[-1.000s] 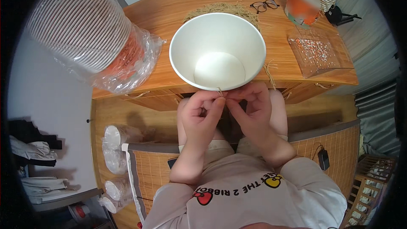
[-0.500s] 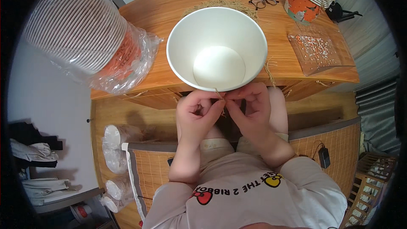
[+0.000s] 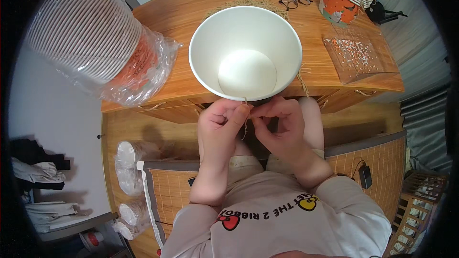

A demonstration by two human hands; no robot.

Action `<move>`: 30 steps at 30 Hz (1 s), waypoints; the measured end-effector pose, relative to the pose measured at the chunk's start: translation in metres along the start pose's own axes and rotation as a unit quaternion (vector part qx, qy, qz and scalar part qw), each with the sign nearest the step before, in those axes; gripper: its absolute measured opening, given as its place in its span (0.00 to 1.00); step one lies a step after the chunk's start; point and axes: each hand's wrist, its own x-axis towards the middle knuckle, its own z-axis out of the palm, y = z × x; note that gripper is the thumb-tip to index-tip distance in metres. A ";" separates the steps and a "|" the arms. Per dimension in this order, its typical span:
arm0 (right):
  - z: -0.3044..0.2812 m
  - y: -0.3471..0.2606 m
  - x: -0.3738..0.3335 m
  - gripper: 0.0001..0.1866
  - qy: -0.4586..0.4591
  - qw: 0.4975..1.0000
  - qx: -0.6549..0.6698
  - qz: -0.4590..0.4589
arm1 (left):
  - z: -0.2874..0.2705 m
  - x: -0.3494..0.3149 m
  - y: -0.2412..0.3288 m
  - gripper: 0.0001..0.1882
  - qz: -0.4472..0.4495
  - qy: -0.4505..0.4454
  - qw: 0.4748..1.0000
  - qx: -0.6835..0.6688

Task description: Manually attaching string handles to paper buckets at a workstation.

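A large white paper bucket (image 3: 245,33) rests at the desk's near edge, its open mouth tilted toward me. A thin tan twine (image 3: 246,129) comes over the near rim and dangles between my hands. My left hand (image 3: 221,123), just below the rim, pinches the twine between thumb and forefinger. Close beside it, my right hand (image 3: 283,123) has thumb and forefinger pressed together on the twine too. The bucket's outer side is hidden from me. More tan twine (image 3: 303,82) hangs over the desk edge to the right of the bucket.
A plastic-wrapped stack of buckets (image 3: 95,38) leans in at the left. Behind the bucket lies a twine heap (image 3: 253,4), with eyeglasses (image 3: 295,2) beside it. At the right are orange-printed buckets (image 3: 339,7) and a clear tray (image 3: 368,74) of small orange and white bits.
My left thumb has shifted up and slightly left, nearer the rim. The fingertips have drawn a little apart, and a longer twine end now hangs below them.
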 end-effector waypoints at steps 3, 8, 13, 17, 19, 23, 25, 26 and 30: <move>0.003 0.006 -0.002 0.15 0.032 0.999 0.017 -0.016 | -0.001 0.000 -0.001 0.06 -0.011 0.003 1.000 0.001; 0.003 0.006 -0.009 0.17 -0.007 1.000 -0.008 -0.012 | -0.002 0.000 -0.002 0.07 0.002 0.002 1.000 0.004; 0.002 0.003 -0.012 0.17 -0.001 1.000 -0.019 0.009 | -0.010 -0.003 -0.009 0.06 0.009 -0.012 0.999 0.052; -0.004 -0.001 -0.007 0.16 -0.044 0.995 -0.076 -0.040 | -0.002 0.000 -0.005 0.06 0.020 -0.007 0.998 0.059; -0.008 -0.004 -0.003 0.15 -0.070 0.988 -0.110 -0.080 | 0.007 0.001 0.005 0.05 -0.008 0.028 1.000 -0.005; -0.009 -0.015 -0.003 0.12 -0.136 0.977 -0.143 -0.085 | 0.005 0.002 0.007 0.04 0.014 0.018 1.000 0.001; -0.010 -0.016 -0.004 0.11 -0.137 0.977 -0.142 -0.078 | 0.006 0.000 -0.003 0.07 0.134 0.076 0.969 0.193; -0.012 -0.018 -0.005 0.11 -0.152 0.975 -0.142 -0.075 | 0.002 0.002 -0.016 0.07 0.136 0.076 0.969 0.193; -0.011 -0.028 -0.003 0.12 -0.171 0.971 -0.109 -0.124 | -0.010 0.018 -0.051 0.32 0.490 0.178 0.791 0.319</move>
